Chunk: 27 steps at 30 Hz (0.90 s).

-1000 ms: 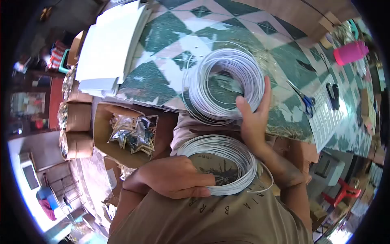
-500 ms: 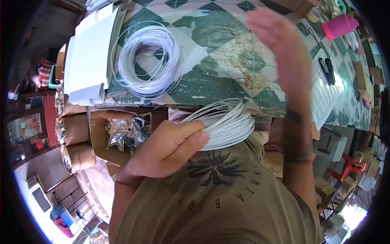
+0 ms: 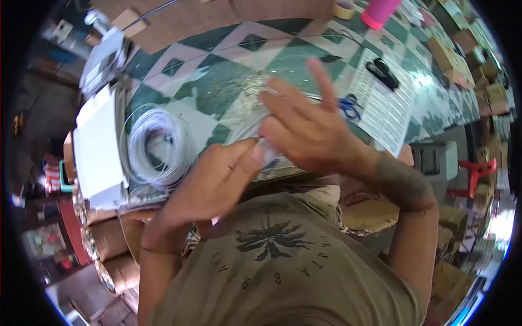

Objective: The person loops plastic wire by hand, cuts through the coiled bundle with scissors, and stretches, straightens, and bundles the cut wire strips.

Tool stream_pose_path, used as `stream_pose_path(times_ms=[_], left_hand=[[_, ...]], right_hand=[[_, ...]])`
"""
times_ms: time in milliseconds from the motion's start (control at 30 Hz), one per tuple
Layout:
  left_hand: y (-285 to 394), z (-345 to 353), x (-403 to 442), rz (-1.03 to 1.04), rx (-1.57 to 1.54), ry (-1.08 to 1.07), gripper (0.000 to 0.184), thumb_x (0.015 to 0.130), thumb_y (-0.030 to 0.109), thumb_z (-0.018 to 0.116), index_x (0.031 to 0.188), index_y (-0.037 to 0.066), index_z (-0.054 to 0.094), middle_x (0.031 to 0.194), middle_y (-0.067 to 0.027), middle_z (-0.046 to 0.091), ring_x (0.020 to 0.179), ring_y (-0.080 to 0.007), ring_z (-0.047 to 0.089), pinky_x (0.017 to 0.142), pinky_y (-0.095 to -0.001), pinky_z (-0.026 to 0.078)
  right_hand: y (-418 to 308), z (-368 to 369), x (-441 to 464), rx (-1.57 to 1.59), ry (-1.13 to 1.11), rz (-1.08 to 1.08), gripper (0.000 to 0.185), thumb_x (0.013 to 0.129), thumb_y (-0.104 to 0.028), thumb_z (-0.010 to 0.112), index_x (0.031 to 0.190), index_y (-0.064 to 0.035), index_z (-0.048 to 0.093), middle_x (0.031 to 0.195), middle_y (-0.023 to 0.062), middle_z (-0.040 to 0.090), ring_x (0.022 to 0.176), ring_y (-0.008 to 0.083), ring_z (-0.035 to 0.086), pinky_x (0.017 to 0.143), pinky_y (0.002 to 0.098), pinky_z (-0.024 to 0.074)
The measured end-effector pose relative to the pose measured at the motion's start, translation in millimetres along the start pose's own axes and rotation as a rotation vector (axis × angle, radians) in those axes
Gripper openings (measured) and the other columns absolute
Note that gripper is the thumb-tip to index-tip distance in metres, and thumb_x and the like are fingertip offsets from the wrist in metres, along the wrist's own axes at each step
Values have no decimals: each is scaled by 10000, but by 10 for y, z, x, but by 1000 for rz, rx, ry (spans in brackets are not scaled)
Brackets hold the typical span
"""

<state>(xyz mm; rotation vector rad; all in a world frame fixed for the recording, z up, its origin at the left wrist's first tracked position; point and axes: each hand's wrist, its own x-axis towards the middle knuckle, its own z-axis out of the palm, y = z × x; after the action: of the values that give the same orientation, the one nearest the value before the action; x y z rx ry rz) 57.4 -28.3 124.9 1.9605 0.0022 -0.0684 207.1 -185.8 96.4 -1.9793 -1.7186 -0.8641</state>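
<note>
My left hand [image 3: 217, 176] is closed on a coil of white wire [image 3: 249, 128], thumb on top. Much of this coil is hidden behind my hands, and it is blurred. My right hand [image 3: 307, 125] is at the coil's right side, its fingers spread and smeared by motion. Whether its lower fingers touch the wire I cannot tell. A second, larger coil of white wire [image 3: 155, 146] lies on the table to the left. Blue-handled scissors [image 3: 350, 107] lie just beyond my right hand, partly covered by it.
The green-and-white patterned table [image 3: 228, 57] carries a stack of white sheets [image 3: 100, 152] at left. At right are a printed sheet [image 3: 380, 103], a black stapler-like object [image 3: 383, 74] and a pink bottle [image 3: 379, 12]. Cardboard boxes [image 3: 117, 271] stand below left; a red stool [image 3: 474, 176] is at right.
My right hand has come down from the upper right to the coil. The held coil has moved up over the table with my left hand. The view has shifted, showing the scissors.
</note>
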Motion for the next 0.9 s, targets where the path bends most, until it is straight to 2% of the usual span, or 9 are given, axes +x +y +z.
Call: stream_pose_path(times_ms=[133, 267, 300, 400, 467, 533, 600, 833, 900], left_hand=[[-451, 56, 203, 20, -224, -199, 246, 1048, 177, 466, 888, 20, 566, 610, -52, 513, 509, -184, 395, 525, -321, 366], [1, 112, 173, -475, -517, -43, 259, 1054, 198, 442, 916, 12, 559, 603, -50, 513, 524, -182, 411, 536, -349, 379], [2, 102, 167, -476, -516, -47, 259, 1054, 198, 442, 916, 12, 559, 603, -50, 513, 524, -182, 411, 536, -349, 379], [-29, 41, 158, -230, -99, 2, 237, 1046, 197, 455, 931, 8, 541, 605, -63, 513, 523, -193, 411, 540, -367, 378], [-38, 45, 150, -157, 24, 24, 231, 1043, 196, 459, 936, 7, 535, 606, -67, 514, 523, -197, 411, 541, -373, 378], [-8, 20, 205, -136, 128, 73, 222, 1035, 193, 472, 925, 8, 528, 605, -69, 513, 519, -199, 410, 537, -372, 371], [13, -30, 291, -113, 244, 131, 216, 1026, 189, 485, 913, 9, 521, 605, -71, 512, 515, -200, 408, 532, -372, 365], [-170, -123, 291, -127, 158, 139, 198, 1003, 154, 510, 862, 15, 511, 599, -76, 506, 502, -192, 381, 514, -366, 351], [-253, -123, 281, -118, 67, 157, 184, 993, 139, 522, 859, 14, 516, 596, -72, 503, 502, -187, 372, 509, -359, 348]], right_hand=[[64, 276, -226, 35, -113, -143, 120, 907, -194, 569, 845, -93, 544, 1183, 112, 667, 1229, 251, 593, 1198, 576, 220], [33, 34, -40, 212, -119, -11, 126, 913, -210, 572, 942, -89, 555, 1317, 164, 605, 1313, 280, 538, 1204, 554, 222], [72, -171, -31, 274, -199, -77, 146, 922, -198, 572, 1035, -105, 566, 1442, 212, 510, 1398, 315, 456, 1213, 524, 208], [507, -630, -361, 822, -62, 23, 197, 925, -124, 605, 1120, -114, 634, 1230, 174, 678, 1146, 313, 662, 979, 415, 520], [792, -718, -616, 756, 4, 621, 189, 844, -12, 625, 1014, -63, 689, 995, 113, 733, 857, 235, 689, 749, 337, 554], [1231, -376, -986, 338, -351, 768, 240, 762, 42, 653, 995, 0, 689, 913, 111, 715, 773, 234, 653, 728, 337, 528], [1365, -87, -1299, 342, -510, 664, 260, 735, 29, 672, 993, 6, 691, 908, 112, 714, 762, 252, 650, 734, 349, 523], [1424, 109, -1026, 90, -895, 628, 248, 763, 11, 668, 1010, -8, 658, 859, 86, 700, 739, 232, 639, 699, 341, 506], [1366, -27, -1010, 344, -780, 779, 271, 783, 2, 677, 1050, -20, 635, 847, 68, 683, 739, 201, 627, 685, 324, 494]])
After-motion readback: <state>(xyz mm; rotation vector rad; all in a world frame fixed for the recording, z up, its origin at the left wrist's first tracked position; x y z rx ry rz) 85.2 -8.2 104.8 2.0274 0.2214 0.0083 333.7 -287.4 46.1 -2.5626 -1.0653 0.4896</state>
